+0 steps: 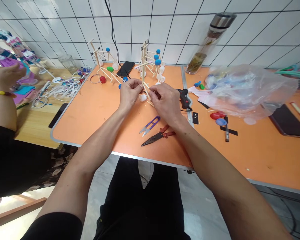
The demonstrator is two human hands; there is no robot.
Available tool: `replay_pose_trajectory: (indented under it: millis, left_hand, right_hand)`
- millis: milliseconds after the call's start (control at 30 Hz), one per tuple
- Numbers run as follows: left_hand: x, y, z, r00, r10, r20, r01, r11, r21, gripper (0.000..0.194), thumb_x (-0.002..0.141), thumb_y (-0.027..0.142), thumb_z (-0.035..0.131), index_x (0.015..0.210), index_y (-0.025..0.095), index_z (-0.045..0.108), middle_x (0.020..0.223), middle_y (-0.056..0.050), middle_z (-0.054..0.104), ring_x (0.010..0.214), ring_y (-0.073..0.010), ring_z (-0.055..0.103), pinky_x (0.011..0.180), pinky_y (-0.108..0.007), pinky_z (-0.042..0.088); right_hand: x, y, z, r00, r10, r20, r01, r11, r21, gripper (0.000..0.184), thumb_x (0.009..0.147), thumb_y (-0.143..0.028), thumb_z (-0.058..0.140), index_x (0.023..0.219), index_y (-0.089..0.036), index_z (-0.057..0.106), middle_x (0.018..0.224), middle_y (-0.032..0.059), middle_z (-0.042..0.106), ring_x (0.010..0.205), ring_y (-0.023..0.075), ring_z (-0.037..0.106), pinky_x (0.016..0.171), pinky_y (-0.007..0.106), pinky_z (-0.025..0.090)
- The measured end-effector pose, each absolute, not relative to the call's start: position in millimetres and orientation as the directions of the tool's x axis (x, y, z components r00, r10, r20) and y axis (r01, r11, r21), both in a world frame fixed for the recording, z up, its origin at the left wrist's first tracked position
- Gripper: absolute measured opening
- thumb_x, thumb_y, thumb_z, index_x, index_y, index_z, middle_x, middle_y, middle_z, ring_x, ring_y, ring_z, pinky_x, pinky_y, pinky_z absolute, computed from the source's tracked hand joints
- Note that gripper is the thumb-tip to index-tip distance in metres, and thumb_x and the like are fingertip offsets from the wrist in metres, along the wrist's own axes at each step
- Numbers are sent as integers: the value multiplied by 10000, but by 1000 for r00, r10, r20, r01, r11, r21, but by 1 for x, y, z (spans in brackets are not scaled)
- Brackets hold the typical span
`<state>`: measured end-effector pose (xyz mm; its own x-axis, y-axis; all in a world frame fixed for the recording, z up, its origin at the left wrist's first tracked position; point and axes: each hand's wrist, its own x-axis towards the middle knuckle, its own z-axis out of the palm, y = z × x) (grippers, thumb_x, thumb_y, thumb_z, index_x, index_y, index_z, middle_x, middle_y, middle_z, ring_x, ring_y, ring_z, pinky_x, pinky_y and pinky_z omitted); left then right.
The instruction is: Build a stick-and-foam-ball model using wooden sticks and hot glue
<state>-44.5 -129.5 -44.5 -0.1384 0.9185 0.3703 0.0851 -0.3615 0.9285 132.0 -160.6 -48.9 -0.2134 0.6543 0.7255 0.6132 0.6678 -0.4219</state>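
My left hand [130,94] pinches a wooden stick frame [143,71] near its base, thumb and fingertips together. Opposite it, my right hand [167,101] closes its fingers on the lower sticks of that frame; its fingertips are partly hidden. A small white disc [142,97] sits low between my hands. The frame rises upright, with blue balls [157,62] on the sticks behind it. Thread snips [150,126] with purple handles lie below my hands, beside red-handled pliers [155,137]. A black glue gun [184,99] lies just right of my right hand.
Another stick model [100,63] stands back left near a phone [125,69]. A tall bottle [202,50] leans in view by the tiled wall. Right are a plastic bag [245,90], a marker [226,131] and another phone [290,120]. A person's hand [5,78] is at far left.
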Motion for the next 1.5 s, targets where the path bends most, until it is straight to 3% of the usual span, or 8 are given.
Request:
replay_pose_trajectory:
  millis: [1500]
  left_hand:
    - [-42,-130,-44,-165,922,349,89,-339,937,192,855,32,750,784,206,707,694,18,701,658,-129,694,692,-264,593]
  right_hand:
    - [133,-160,-47,-218,669,711,617,659,-431,169,1069,-260,626,1003,-246,781,990,102,800,964,301,746,925,445,565]
